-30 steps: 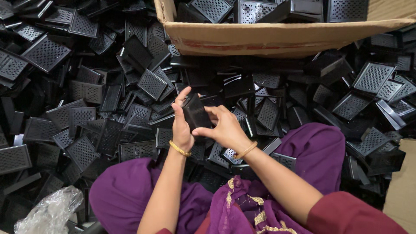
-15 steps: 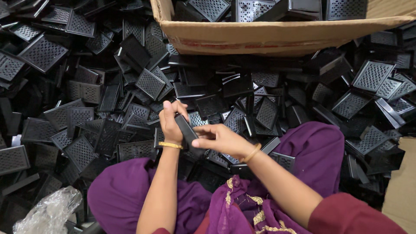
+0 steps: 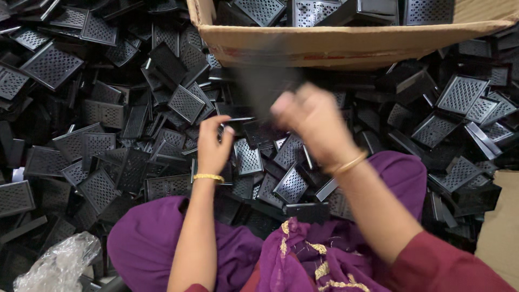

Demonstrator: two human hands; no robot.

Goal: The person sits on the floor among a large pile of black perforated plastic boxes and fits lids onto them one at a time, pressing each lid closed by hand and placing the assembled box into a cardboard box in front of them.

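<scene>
My right hand (image 3: 312, 121) is raised and blurred just below the cardboard box (image 3: 346, 46). Its fingers pinch a black perforated plastic part (image 3: 262, 89), which shows only as a dark smear under the box's front wall. My left hand (image 3: 213, 147) hovers over the pile of black grille parts (image 3: 184, 103), fingers loosely spread, with nothing in it. Both wrists wear a thin gold bangle. My purple-clad knees lie below the hands.
Black perforated plastic parts cover the floor all around, left and right. The cardboard box at the top holds more of them. A crumpled clear plastic bag (image 3: 57, 265) lies at the lower left. A piece of brown cardboard (image 3: 500, 232) sits at the right edge.
Both hands held one black part together before. The left hand has let go and stayed low; the right hand has swung up toward the box with the part.
</scene>
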